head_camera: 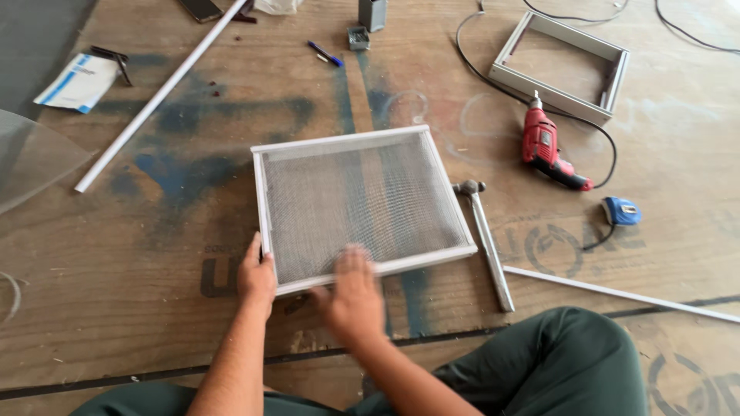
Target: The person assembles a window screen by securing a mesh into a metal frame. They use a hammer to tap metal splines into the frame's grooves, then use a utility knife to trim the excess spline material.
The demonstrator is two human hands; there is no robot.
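Seated cross-legged on a plywood floor (116,254), you work at the near edge of a white-framed mesh screen (358,202) lying flat just ahead of your knees. Your left hand (257,276) rests open at the frame's near-left corner, fingers extended along the left rail, pressing rather than gripping. Your right hand (353,296) is blurred over the near rail; it appears open and flat, fingers spread onto the mesh, holding nothing, though the blur hides exactly how it meets the surface. The risk sits under that right palm: weight put on the mesh instead of the rail could probably stretch it or pull it loose from the frame, and the frame may skid on the smooth plywood if only one corner is pinned. The screen thus lies directly beyond both hands, touching the left and apparently the right, its far rail well out of reach. Just right of the frame a hammer (486,239) lies parallel to its side, close enough to be knocked by a sliding frame. Farther right are a blue tape measure (621,210) and a red corded drill (546,150), whose cable loops near an empty grey box frame (563,65). At far left a long white strip (158,96) lies diagonally.
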